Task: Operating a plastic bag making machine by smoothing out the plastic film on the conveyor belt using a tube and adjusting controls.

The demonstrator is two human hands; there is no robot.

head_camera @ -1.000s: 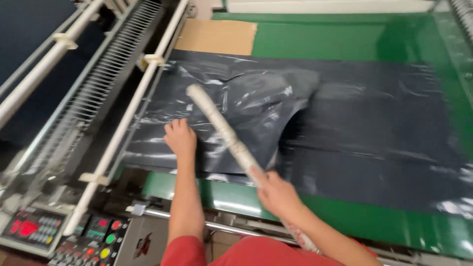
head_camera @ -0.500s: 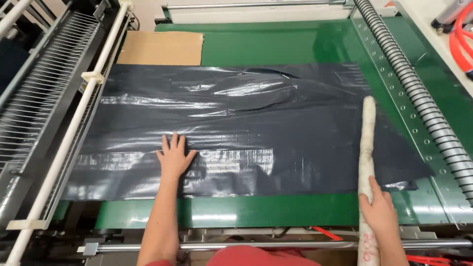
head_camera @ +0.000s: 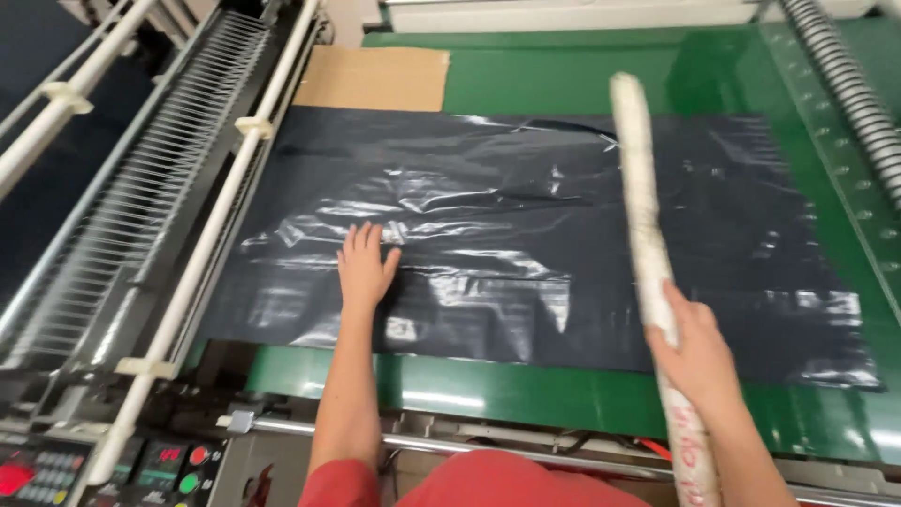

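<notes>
black plastic sheet [head_camera: 526, 235] lies flat on the green bench [head_camera: 582, 75]; left hand [head_camera: 364, 268] presses it open-palmed, seemingly to pin it, right hand [head_camera: 696, 352] clamped round a pale rolled tube [head_camera: 643, 207] above it.

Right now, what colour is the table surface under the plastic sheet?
Glossy green table surface, seen in the head view, around the black plastic sheet.

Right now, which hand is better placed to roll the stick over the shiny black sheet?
Probably the right hand: it grips the white stick above the black sheet. The left hand lies flat on it.
</notes>
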